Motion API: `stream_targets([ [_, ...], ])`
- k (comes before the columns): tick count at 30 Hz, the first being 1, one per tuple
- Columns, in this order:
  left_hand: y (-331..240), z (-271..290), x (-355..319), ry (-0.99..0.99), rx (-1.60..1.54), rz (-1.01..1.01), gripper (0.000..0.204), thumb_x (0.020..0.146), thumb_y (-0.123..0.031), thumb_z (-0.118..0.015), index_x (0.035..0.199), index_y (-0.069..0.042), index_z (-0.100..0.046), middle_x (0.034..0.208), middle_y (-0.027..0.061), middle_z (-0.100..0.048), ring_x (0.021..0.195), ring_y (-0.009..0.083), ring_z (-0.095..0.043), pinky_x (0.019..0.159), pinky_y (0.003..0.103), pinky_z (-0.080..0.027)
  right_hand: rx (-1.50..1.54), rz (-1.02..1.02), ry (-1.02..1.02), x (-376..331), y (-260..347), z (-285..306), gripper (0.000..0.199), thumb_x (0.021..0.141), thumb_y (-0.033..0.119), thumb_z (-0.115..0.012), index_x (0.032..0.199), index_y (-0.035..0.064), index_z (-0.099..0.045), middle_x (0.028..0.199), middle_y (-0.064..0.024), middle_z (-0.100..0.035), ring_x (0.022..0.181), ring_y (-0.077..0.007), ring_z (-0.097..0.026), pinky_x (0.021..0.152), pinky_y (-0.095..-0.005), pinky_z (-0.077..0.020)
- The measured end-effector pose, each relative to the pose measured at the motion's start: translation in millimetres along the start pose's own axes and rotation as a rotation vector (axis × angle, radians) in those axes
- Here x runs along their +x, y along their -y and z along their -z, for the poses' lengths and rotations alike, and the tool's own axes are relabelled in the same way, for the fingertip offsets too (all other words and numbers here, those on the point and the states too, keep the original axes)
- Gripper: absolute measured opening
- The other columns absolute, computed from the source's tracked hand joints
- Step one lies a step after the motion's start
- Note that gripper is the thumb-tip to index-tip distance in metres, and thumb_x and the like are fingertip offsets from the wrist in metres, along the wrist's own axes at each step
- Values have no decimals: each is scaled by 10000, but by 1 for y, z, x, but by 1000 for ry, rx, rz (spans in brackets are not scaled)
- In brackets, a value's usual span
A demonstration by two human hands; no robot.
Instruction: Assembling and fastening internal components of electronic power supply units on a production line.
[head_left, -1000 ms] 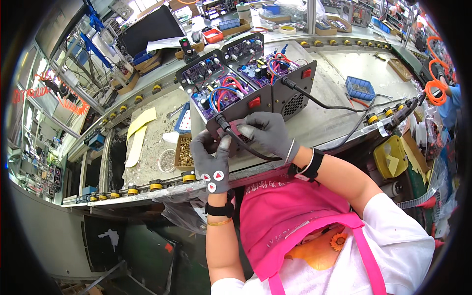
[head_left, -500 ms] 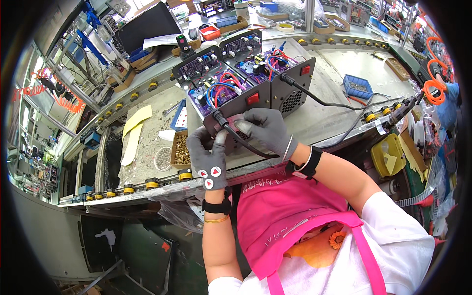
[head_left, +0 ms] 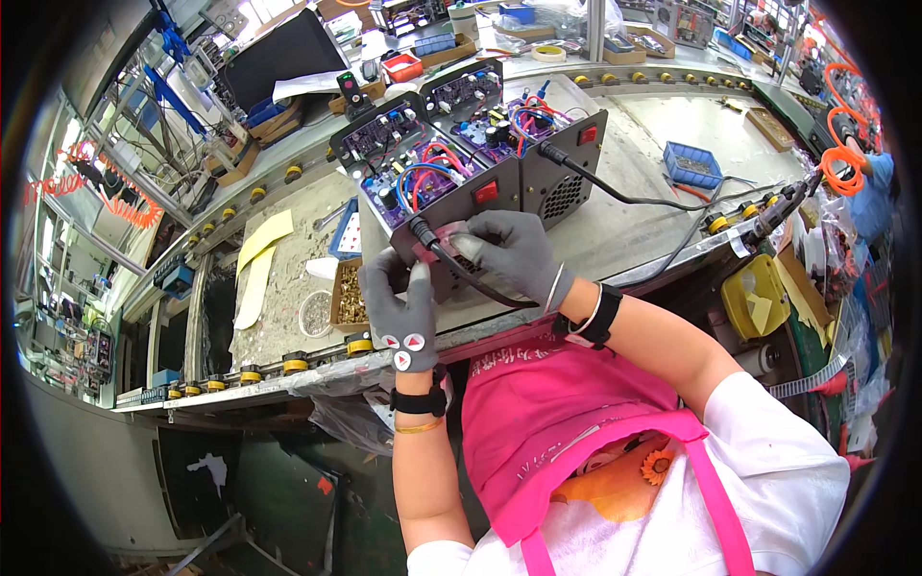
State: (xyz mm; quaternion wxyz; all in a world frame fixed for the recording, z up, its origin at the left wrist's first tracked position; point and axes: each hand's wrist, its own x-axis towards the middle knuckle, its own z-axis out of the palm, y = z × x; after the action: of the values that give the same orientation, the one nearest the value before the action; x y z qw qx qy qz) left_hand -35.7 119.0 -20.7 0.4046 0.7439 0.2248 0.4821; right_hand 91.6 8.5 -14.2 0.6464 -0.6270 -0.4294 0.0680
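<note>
Head view: both gloved hands, left (head_left: 403, 305) and right (head_left: 516, 254), clamp a black cable (head_left: 451, 264) against the box (head_left: 461, 206) near the surface's (head_left: 634, 226) front edge.

This is an electronics assembly workshop, a production line in a factory. A long grey counter (head_left: 624, 206) runs left to right, edged with rows of yellow rollers (head_left: 295, 364) like a conveyor track. On it stand open metal chassis (head_left: 538, 178) with purple circuit boards (head_left: 399, 144) and red and blue wiring exposed. To the left sits a small tray of brass screws (head_left: 351, 293), and to the right a blue parts bin (head_left: 693, 165). A dark monitor (head_left: 279, 58) stands at the far side among more boards and boxes. An orange coiled air hose (head_left: 843, 144) hangs at the far right. The person wears grey work gloves and a pink apron (head_left: 567, 422).
</note>
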Motion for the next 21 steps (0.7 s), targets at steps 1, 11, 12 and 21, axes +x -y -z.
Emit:
stream_targets([
  [1, 3, 4, -1, 13, -115, 14, 253, 804, -140, -665, 997, 2, -583, 924, 73, -536, 780, 164, -548, 729, 297, -460, 38, -16, -12, 0, -1, -2, 235, 809, 205, -684, 891, -15, -673, 737, -89, -653, 654, -88, -580, 613, -266, -479],
  [11, 1, 0, 14, -23, 242, -239, 372, 793, -346, -705, 836, -5, -563, 763, 84, -491, 687, 226, -524, 623, 339, -423, 10, -40, -15, -2, 18, -1, 239, 817, 215, -686, 903, -8, -681, 757, -89, -673, 666, -93, -599, 624, -267, -489],
  [12, 2, -1, 17, -30, 304, -272, 416, 784, -388, -713, 797, -8, -544, 726, 88, -474, 662, 240, -514, 596, 347, -411, -7, -40, -30, -1, 20, -3, 241, 814, 230, -684, 884, -1, -682, 755, -94, -673, 662, -110, -616, 622, -274, -493],
  [21, 5, 12, 20, 115, 53, -186, 120, 845, -107, -600, 820, -3, -545, 748, 37, -460, 724, 149, -457, 634, 278, -391, -499, -42, -4, 6, 37, 37, 217, 788, 277, -664, 800, 60, -682, 758, -117, -671, 687, -223, -666, 651, -334, -519],
])
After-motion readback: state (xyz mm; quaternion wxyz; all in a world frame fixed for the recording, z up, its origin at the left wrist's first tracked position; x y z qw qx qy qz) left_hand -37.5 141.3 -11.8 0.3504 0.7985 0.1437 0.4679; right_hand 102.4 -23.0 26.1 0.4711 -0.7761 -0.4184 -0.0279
